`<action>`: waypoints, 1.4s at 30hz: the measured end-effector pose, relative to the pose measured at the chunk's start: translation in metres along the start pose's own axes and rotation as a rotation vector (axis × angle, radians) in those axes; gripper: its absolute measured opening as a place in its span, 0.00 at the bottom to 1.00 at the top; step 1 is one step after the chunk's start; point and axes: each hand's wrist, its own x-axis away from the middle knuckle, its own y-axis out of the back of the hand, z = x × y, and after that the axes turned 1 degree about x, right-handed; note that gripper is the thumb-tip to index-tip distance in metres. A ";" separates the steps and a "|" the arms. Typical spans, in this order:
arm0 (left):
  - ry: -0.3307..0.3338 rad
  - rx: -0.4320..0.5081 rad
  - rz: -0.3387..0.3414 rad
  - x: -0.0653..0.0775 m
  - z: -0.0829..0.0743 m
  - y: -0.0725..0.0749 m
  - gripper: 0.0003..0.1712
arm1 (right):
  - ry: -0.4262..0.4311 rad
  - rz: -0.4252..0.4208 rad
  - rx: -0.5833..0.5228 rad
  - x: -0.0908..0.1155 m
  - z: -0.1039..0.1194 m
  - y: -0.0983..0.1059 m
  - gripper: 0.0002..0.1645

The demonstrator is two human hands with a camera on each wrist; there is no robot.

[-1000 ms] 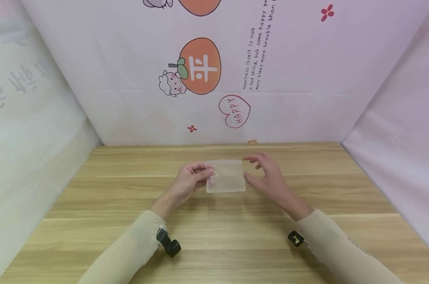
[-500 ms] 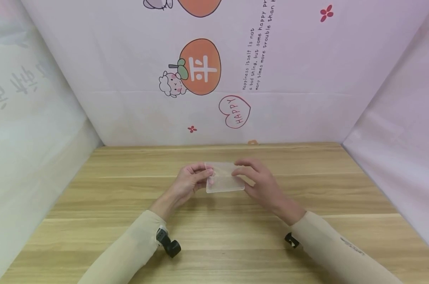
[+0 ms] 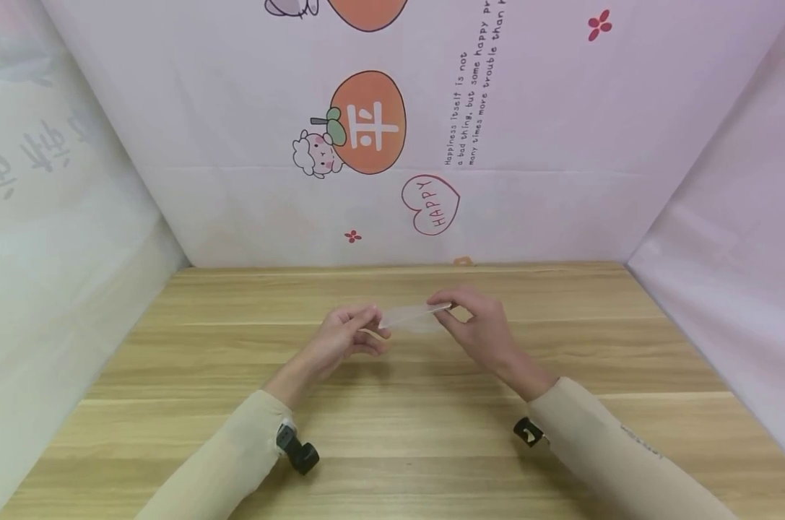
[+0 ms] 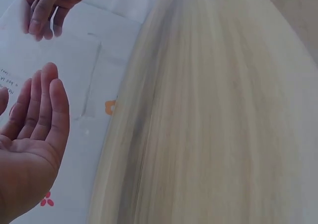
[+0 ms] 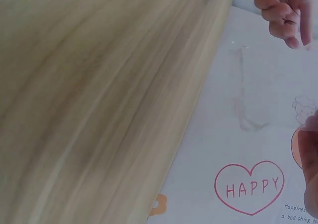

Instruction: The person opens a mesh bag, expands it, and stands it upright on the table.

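Note:
Between my two hands hangs a translucent, rectangular plastic sheet (image 3: 408, 315), tilted so that it shows as a thin, blurred sliver in the head view. Its left end sits at the thumb and fingertips of my left hand (image 3: 347, 334), whose lower fingers lie away from it. My right hand (image 3: 476, 325) pinches the right end between thumb and fingers. The left wrist view shows the left hand (image 4: 37, 129) palm-side with several extended fingers, and the right hand (image 4: 54, 5) beyond. Only a faint outline of the sheet (image 5: 243, 90) appears in the right wrist view.
Both hands are above a wood-grain table (image 3: 392, 433). A white printed cloth (image 3: 528, 202) rises behind its far edge, with a white side cloth (image 3: 61, 253) at the left and another (image 3: 736, 238) at the right. Black cameras (image 3: 299, 449) are strapped to both wrists.
My right hand has come in from the right and taken hold of the sheet's right end. The sheet has turned from facing the camera to nearly edge-on.

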 end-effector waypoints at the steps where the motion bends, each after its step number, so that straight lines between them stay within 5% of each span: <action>1: -0.016 -0.028 0.006 0.001 0.000 0.002 0.18 | -0.028 0.001 -0.001 -0.001 0.001 0.001 0.17; 9: -0.328 -0.156 -0.067 0.005 -0.008 0.010 0.19 | -0.367 0.073 -0.069 -0.010 0.008 0.009 0.06; 14: -0.414 -0.167 -0.088 0.000 -0.011 0.001 0.25 | -0.567 0.115 -0.215 -0.013 0.010 0.012 0.06; 26: -0.376 -0.036 -0.107 -0.014 -0.016 -0.020 0.22 | -0.767 0.159 -0.470 -0.011 0.010 0.011 0.12; 32: -0.364 0.008 -0.122 -0.014 -0.015 -0.025 0.12 | -0.807 0.147 -0.523 -0.008 0.012 0.008 0.12; 42: -0.324 0.052 -0.159 -0.016 -0.013 -0.027 0.14 | -0.832 0.121 -0.560 -0.005 0.010 0.002 0.17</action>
